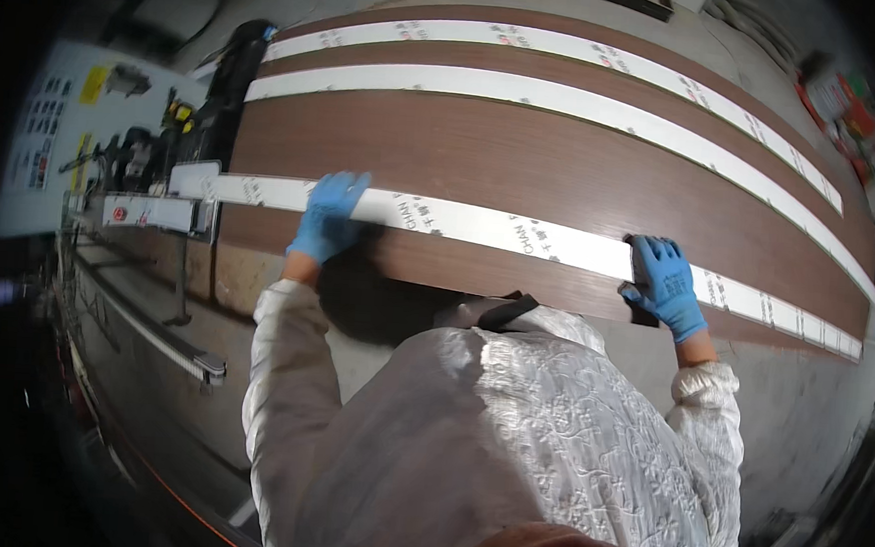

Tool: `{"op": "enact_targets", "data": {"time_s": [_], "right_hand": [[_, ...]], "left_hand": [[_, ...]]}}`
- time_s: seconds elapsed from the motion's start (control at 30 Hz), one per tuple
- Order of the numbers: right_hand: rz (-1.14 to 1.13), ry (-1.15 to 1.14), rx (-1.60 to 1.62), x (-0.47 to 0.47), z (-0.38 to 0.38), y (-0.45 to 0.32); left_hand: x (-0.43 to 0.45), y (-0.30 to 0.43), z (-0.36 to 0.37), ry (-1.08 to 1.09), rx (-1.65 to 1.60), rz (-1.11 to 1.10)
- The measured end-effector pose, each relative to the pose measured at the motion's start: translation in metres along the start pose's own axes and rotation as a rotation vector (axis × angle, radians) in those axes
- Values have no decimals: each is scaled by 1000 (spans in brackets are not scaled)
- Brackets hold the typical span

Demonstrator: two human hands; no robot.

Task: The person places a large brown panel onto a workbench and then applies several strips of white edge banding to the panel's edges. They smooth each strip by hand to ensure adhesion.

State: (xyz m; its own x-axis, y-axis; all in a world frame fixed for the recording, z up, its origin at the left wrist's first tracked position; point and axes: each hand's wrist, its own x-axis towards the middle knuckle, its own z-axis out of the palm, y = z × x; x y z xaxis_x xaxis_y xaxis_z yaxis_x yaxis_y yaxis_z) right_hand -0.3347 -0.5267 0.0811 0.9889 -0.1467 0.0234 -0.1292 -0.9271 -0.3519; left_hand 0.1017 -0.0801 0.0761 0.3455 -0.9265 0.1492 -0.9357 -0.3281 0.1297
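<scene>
A long white strip (471, 223), covered in printed film, runs along the near side of a brown wood-grain table (431, 138). Toward its left part, my left hand (332, 214) in a blue glove lies across it, fingers over the far edge; the thumb is hard to make out in shadow. Farther right, my right hand (664, 283), gloved the same way, grips across the strip with its thumb toward the near edge. The strip's left end meets a metal guide (197, 181) at the machine.
Two more white strips, a middle one (449, 80) and a far one (460, 31), lie lengthwise on the table. At its left end stands a machine with a black housing (232, 88) and a pale panel (47, 144). A rail (149, 312) extends below, left of my body.
</scene>
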Motion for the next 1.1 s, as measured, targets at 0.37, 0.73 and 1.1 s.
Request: {"op": "enact_targets", "data": {"time_s": [0.37, 0.73, 1.1], "right_hand": [[119, 19, -325, 6, -5, 61], [277, 111, -439, -27, -6, 15], [300, 47, -485, -16, 2, 30]], "left_hand": [[68, 0, 24, -8, -18, 118], [96, -34, 31, 75, -20, 271], [123, -52, 47, 93, -104, 377]]}}
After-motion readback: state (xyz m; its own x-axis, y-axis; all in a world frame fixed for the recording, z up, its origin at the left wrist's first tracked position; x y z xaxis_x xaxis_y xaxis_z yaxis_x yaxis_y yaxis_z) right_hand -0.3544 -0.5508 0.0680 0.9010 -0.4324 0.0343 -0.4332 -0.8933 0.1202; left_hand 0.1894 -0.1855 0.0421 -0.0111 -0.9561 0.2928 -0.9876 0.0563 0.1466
